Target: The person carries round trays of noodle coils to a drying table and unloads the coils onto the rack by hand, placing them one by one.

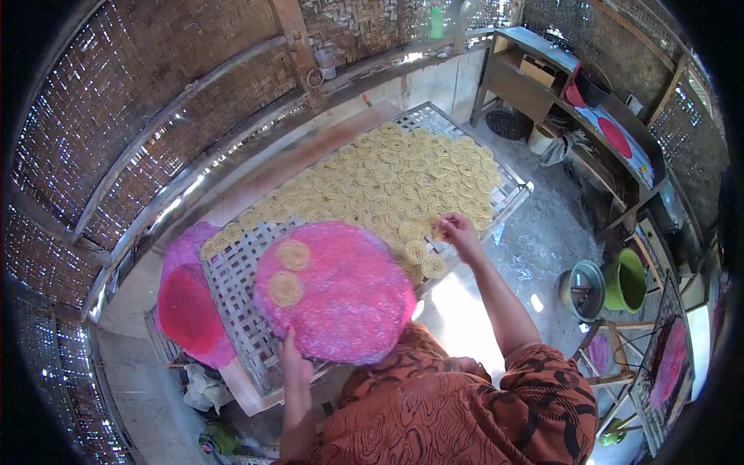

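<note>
A round pink disc-shaped board (353, 291), shiny as if covered in plastic, tilts over the near part of a woven bamboo rack. My left hand (292, 358) grips its lower left edge, with part of the fingers hidden beneath. Three pale yellow coiled crackers (285, 289) lie on its left side. Over the rack's near right edge, my right hand (459, 234) pinches a thin coiled cracker (438, 228) between the fingertips. Many similar coiled crackers (387, 182) spread in overlapping rows across the rack (240, 291).
More pink and red discs (190, 310) are stacked left of the rack. A wooden shelf unit (535, 85) stands at the back right. On the floor to the right are a metal pot (583, 291) and a green bucket (626, 280). A woven bamboo wall (155, 93) curves along the left.
</note>
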### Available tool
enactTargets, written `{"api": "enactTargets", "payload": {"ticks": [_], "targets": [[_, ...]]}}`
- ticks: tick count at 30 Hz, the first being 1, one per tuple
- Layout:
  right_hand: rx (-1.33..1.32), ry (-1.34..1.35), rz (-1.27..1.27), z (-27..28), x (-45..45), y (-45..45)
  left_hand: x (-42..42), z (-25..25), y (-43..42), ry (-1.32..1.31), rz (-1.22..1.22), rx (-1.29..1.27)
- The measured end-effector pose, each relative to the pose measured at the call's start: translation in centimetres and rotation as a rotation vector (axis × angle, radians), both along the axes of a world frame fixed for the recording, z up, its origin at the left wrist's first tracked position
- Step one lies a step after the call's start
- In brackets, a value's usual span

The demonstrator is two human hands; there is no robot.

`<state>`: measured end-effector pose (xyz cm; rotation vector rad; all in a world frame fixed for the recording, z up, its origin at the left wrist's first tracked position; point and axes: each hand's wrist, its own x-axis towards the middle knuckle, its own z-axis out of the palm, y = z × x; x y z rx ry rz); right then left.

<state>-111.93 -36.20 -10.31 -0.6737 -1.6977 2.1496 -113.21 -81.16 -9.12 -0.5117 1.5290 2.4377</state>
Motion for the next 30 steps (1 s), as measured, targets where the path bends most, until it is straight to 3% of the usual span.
{"api": "enactTargets", "payload": {"ticks": [5,7,8,9,11,15,17,18,19,22,24,25,27,30], "targets": [[-0.12,-0.03,-0.114,-7.9,-1.1,1.9,-0.6,3.6,-1.1,0.003,0.071,-0.002],[0.018,-0.278,-0.145,-8.8,-1.2,1.6,-0.8,3.2,-1.1,-0.002,0.085,-0.012],[0.408,-0.465,-0.079,-9.0,-0.8,2.0,-1.1,1.9,-1.2,0.021,0.063,-0.009],[0.406,-0.462,-0.074,-9.2,-1.0,1.8,-1.2,1.9,-1.0,0.044,0.042,-0.007],[1.14,-0.343,-0.159,-9.6,-1.3,1.6,-1.1,1.6,0.1,0.047,0.018,0.001],[0.889,0.046,0.054,0.9,-3.8,-5.3,-0.4,2.4,4.3,0.014,-0.113,0.067],[0.945,0.132,0.246,4.7,-4.5,-9.4,-0.7,0.6,5.6,0.025,-0.139,0.061],[1.194,0.269,0.351,3.7,-5.2,-10.0,-0.6,0.9,6.7,0.0,-0.206,0.088],[1.214,0.335,0.388,5.5,-5.1,-11.6,-0.6,1.2,7.6,-0.024,-0.273,0.114],[1.386,0.35,0.425,4.3,-5.9,-12.4,-0.5,1.2,9.3,-0.066,-0.345,0.141],[0.726,-0.085,0.355,4.2,-6.1,-11.1,-0.9,-0.1,9.4,-0.114,-0.391,0.192],[0.729,-0.084,0.353,3.2,-6.5,-9.7,-0.9,-1.0,8.9,-0.111,-0.392,0.194],[-0.24,0.048,0.166,0.2,-6.8,-5.0,-1.1,-2.2,8.3,-0.065,-0.368,0.101],[-0.486,0.196,0.058,2.4,-3.2,0.8,-1.3,-0.3,6.1,-0.1,-0.349,0.122]]}}
